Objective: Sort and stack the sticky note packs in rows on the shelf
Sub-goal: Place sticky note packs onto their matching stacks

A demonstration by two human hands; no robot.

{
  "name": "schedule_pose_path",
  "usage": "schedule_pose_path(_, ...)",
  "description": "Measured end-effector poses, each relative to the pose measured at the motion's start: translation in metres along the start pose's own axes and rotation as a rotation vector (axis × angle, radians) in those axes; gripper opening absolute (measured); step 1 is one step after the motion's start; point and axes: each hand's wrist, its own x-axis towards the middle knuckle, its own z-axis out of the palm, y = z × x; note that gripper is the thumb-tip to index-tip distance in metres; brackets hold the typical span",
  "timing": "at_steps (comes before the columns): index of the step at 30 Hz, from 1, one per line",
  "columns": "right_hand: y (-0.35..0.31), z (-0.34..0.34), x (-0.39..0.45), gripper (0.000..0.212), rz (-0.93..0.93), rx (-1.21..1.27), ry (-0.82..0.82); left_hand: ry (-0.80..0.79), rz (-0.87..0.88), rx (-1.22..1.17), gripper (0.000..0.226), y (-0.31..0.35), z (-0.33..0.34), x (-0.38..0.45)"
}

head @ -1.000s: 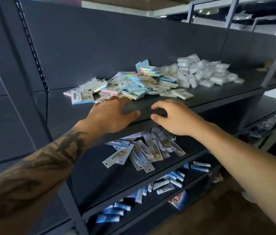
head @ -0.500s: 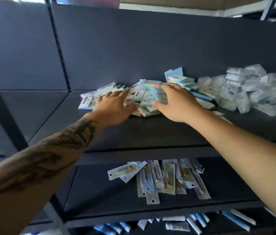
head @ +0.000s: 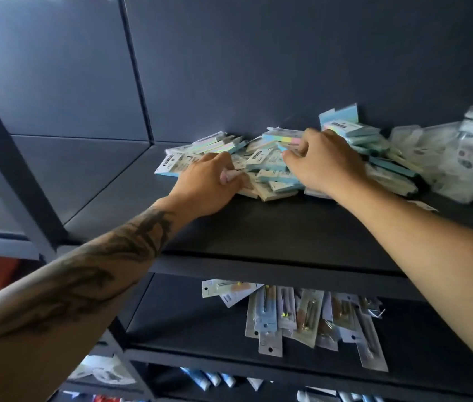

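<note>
A loose pile of sticky note packs [head: 270,172], mostly pale blue, pastel and cream, lies at the back of the dark upper shelf [head: 258,230]. My left hand [head: 209,181] is at the pile's left front, fingers curled round a small pink pack [head: 229,177]. To its right, my right hand [head: 322,163] reaches into the middle of the pile and pinches a multicolour pack [head: 287,140] with curled fingers. Packs under both hands are partly hidden.
A heap of white and clear packets [head: 461,161] sits right of the sticky notes. The shelf's left part [head: 107,175] is bare, with a dark upright post [head: 12,175] beside it. Long blister packs [head: 302,314] lie on the shelf below.
Both hands have moved from the shelf's front edge into the pile and their fingers have curled onto packs. The camera has come closer to the shelf.
</note>
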Motion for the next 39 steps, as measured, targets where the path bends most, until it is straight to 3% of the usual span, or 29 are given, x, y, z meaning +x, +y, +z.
schedule_pose_path(11, -0.002, -0.013, -0.022, 0.022, -0.074, 0.138, 0.051, 0.151, -0.05, -0.019, 0.029, 0.001, -0.015, -0.008)
schedule_pose_path(16, -0.016, -0.011, -0.04, 0.025, -0.219, 0.159, 0.087, 0.207, -0.015, 0.007, 0.037, -0.007, -0.038, -0.046)
schedule_pose_path(19, -0.036, -0.003, -0.056, 0.023, -0.348, 0.233, 0.095, 0.269, 0.0, 0.015, 0.029, -0.014, -0.055, -0.082)
schedule_pose_path(28, -0.129, 0.028, -0.128, 0.021, -0.67, 0.371, -0.029, 0.328, -0.055, 0.103, 0.012, -0.055, -0.098, -0.234)
schedule_pose_path(34, -0.215, 0.044, -0.163, 0.023, -0.754, 0.348, -0.009, 0.35, -0.122, 0.192, 0.011, -0.131, -0.144, -0.3)
schedule_pose_path(39, -0.314, 0.08, -0.185, 0.023, -0.809, 0.446, -0.109, 0.43, -0.147, 0.18, 0.012, -0.208, -0.19, -0.347)
